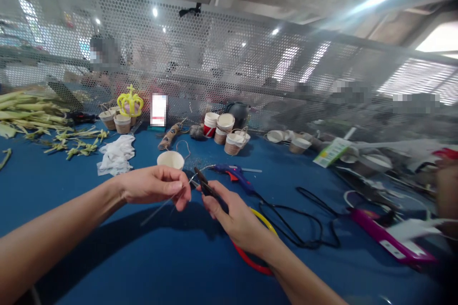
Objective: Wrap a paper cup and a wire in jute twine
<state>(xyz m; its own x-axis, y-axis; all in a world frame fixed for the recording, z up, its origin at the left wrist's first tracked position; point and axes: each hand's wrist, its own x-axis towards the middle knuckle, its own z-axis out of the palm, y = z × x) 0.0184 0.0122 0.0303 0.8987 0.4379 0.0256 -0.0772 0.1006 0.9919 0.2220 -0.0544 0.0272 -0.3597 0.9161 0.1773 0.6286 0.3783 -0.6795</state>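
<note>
My left hand [157, 187], near the middle of the table, pinches a thin, shiny, wire-like strand [157, 213] between thumb and fingers. One end of the strand trails down to the left; the other reaches toward the scissors. Closed around dark scissors [212, 191] is my right hand [232, 217]. Their tips point at the strand beside my left fingertips; whether they touch it cannot be made out. A red and yellow loop [252, 264], seemingly the scissors' handle, shows around my right wrist. Just behind my left hand stands a pale cup [171, 159].
A blue glue gun [236, 175] lies behind my right hand, its black cord running to a purple power strip [390, 238]. Twine-wrapped cups [234, 143], a twine roll [170, 136], white tissue [117, 155] and dry husks [32, 109] line the back, before a perforated metal screen [222, 57].
</note>
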